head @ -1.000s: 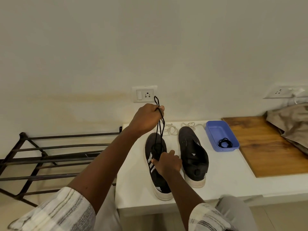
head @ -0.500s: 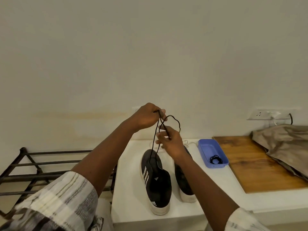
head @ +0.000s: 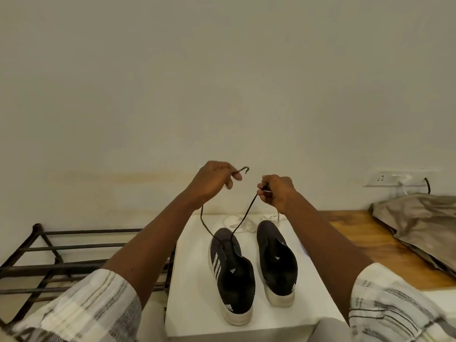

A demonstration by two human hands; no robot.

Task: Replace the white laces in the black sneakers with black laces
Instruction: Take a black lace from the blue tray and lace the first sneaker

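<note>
Two black sneakers with white soles stand side by side on a white table (head: 192,304), toes away from me. A black lace (head: 243,218) runs through the front eyelets of the left sneaker (head: 232,272) and rises in a V. My left hand (head: 213,183) pinches one end of it, whose tip sticks out to the right. My right hand (head: 277,192) pinches the other end, held taut. The right sneaker (head: 276,260) has no lace. White laces (head: 243,224) lie loose on the table beyond the toes.
A dark metal shoe rack (head: 56,257) stands to the left of the table. A wooden board (head: 365,243) lies on the right with a beige cloth (head: 419,223) on it. A wall socket (head: 385,178) sits above the cloth.
My right hand rose from the left sneaker and took one lace end. Both hands have drawn apart, so the lace now forms a V. The camera has tilted upward.
</note>
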